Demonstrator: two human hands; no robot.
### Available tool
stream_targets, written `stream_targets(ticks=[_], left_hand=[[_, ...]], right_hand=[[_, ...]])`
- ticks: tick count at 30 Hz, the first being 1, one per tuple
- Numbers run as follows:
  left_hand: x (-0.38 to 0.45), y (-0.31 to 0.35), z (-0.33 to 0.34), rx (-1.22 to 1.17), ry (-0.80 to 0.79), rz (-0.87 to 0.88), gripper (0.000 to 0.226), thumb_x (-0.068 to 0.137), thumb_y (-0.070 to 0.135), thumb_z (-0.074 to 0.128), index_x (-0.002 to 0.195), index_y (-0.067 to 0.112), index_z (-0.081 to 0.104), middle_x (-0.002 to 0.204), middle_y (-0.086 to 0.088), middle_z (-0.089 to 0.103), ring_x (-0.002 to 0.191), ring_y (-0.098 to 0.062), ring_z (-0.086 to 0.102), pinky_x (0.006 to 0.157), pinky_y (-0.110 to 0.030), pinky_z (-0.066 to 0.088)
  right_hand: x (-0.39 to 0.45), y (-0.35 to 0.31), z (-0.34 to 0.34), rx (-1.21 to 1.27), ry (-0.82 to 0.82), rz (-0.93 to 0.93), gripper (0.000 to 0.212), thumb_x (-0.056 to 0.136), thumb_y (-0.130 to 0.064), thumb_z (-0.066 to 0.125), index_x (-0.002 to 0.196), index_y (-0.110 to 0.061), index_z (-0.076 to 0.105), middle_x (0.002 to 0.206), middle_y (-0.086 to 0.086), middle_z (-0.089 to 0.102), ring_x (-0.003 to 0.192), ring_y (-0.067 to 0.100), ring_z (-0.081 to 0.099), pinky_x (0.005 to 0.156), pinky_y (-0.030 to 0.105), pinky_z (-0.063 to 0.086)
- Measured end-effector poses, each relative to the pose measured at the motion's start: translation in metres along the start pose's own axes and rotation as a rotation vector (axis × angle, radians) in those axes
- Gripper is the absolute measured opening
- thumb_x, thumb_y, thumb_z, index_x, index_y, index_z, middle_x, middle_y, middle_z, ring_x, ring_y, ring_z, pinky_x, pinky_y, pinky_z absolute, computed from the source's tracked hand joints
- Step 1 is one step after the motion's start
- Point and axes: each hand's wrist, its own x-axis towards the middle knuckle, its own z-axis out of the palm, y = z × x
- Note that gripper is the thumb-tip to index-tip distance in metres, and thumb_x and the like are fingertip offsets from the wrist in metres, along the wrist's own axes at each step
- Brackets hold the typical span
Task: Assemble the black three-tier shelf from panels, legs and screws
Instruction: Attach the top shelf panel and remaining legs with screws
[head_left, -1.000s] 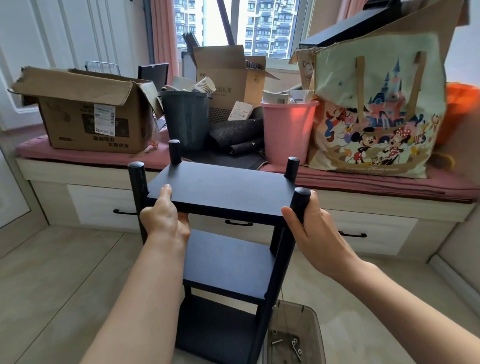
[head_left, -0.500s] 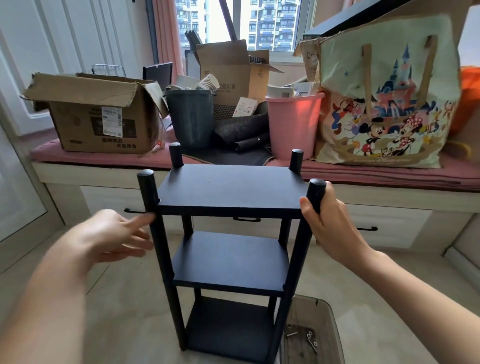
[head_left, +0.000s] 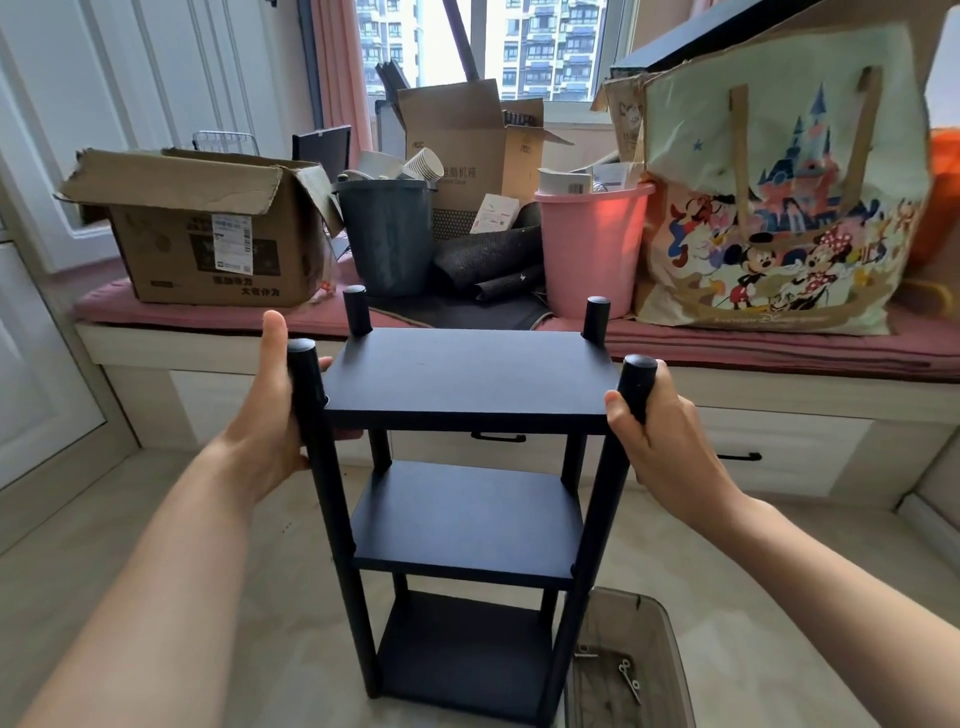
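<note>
The black three-tier shelf (head_left: 467, 374) stands upright on the floor in front of me, with three panels and four round legs whose tops poke above the top panel. My left hand (head_left: 270, 410) wraps the near left leg (head_left: 306, 395) just below its top, thumb pointing up. My right hand (head_left: 654, 441) grips the near right leg (head_left: 636, 384) near its top. Loose screws (head_left: 628, 675) lie in a clear plastic bin (head_left: 670, 649) on the floor at the shelf's right foot.
A window bench (head_left: 779, 395) with drawers runs behind the shelf. On it stand a cardboard box (head_left: 208, 244), a grey bucket (head_left: 387, 239), a pink bucket (head_left: 592, 249) and a large cartoon tote bag (head_left: 779, 208). White cabinet doors stand at the left.
My left hand left the top panel's front edge, swung out to the left, and now holds the near left leg. The right hand stayed on the near right leg.
</note>
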Motion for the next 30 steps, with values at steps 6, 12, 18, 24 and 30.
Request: stream_targets(ticks=[6, 12, 18, 24, 30], left_hand=[[0.000, -0.002, 0.006, -0.080, 0.021, 0.047, 0.069, 0.087, 0.081, 0.027, 0.123, 0.038, 0.068, 0.124, 0.002, 0.066, 0.104, -0.021, 0.061, 0.093, -0.045, 0.042], [0.006, -0.005, 0.017, -0.076, 0.134, 0.067, 0.086, 0.078, 0.076, 0.027, 0.100, 0.013, 0.080, 0.094, -0.012, 0.066, 0.087, -0.025, 0.050, 0.075, -0.035, 0.042], [0.010, -0.006, 0.024, -0.189, 0.203, 0.108, 0.095, 0.069, 0.069, 0.035, 0.130, 0.001, 0.060, 0.067, 0.003, 0.071, 0.053, -0.009, 0.055, 0.046, -0.016, 0.042], [0.010, -0.006, 0.025, -0.216, 0.214, 0.110, 0.085, 0.068, 0.067, 0.039, 0.112, 0.003, 0.073, 0.081, -0.001, 0.074, 0.064, -0.012, 0.054, 0.058, -0.025, 0.043], [0.007, -0.006, 0.021, -0.208, 0.208, 0.108, 0.083, 0.067, 0.065, 0.043, 0.113, 0.003, 0.073, 0.076, 0.003, 0.073, 0.067, -0.014, 0.054, 0.061, -0.028, 0.043]], right_hand=[[0.001, -0.001, 0.002, 0.001, 0.019, 0.020, 0.022, 0.097, -0.029, 0.046, 0.106, -0.009, 0.043, 0.057, -0.003, 0.043, 0.048, 0.008, 0.040, 0.045, 0.029, 0.031], [0.001, -0.001, 0.001, -0.001, 0.022, 0.020, 0.021, 0.097, -0.030, 0.046, 0.105, -0.011, 0.042, 0.058, -0.002, 0.043, 0.049, 0.008, 0.040, 0.047, 0.034, 0.033], [0.001, 0.000, 0.001, 0.004, 0.021, 0.014, 0.021, 0.097, -0.030, 0.046, 0.107, -0.012, 0.042, 0.058, -0.004, 0.043, 0.048, 0.007, 0.040, 0.046, 0.032, 0.032], [0.002, 0.000, 0.001, -0.001, 0.015, 0.017, 0.029, 0.095, -0.037, 0.043, 0.108, -0.011, 0.043, 0.059, -0.005, 0.044, 0.049, 0.007, 0.043, 0.045, 0.029, 0.034], [0.001, 0.001, 0.000, 0.000, 0.007, 0.024, 0.027, 0.096, -0.035, 0.044, 0.108, -0.011, 0.042, 0.059, -0.004, 0.044, 0.049, 0.008, 0.041, 0.045, 0.030, 0.033]])
